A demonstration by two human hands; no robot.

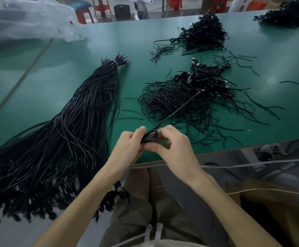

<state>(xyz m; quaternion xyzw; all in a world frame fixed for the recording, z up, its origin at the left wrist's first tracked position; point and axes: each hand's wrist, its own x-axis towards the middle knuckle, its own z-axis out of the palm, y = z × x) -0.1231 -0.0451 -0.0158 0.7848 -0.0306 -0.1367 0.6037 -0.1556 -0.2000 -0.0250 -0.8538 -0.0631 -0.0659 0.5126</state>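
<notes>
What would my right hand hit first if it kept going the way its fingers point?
The right hand points left at the coiled cable, which it already pinches; just beyond is the left hand gripping that coil. Depth is a guess from one view.

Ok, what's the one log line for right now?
doing: coiling black cable | left hand: grips it | right hand: pinches it | where: over green table edge
</notes>
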